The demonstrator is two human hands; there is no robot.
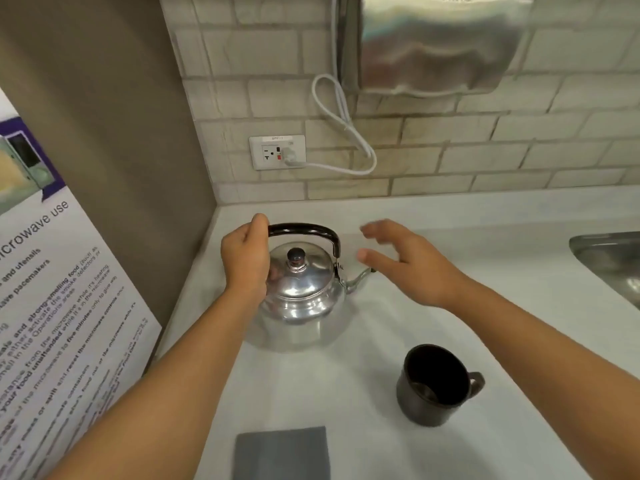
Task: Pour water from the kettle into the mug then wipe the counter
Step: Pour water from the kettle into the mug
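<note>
A shiny metal kettle (300, 299) with a black arched handle stands on the white counter (381, 341), its spout pointing right. My left hand (246, 261) is closed around the left end of the handle. My right hand (401, 261) hovers open just right of the spout, fingers spread, touching nothing. A dark mug (433, 384) stands upright to the front right of the kettle, handle to the right. A folded grey cloth (282, 453) lies flat at the counter's front edge.
A steel sink (609, 261) is set into the counter at the right. A tiled wall with an outlet (277, 152) and white cord runs behind. A metal dispenser (440, 43) hangs above. A poster (52, 306) covers the left wall.
</note>
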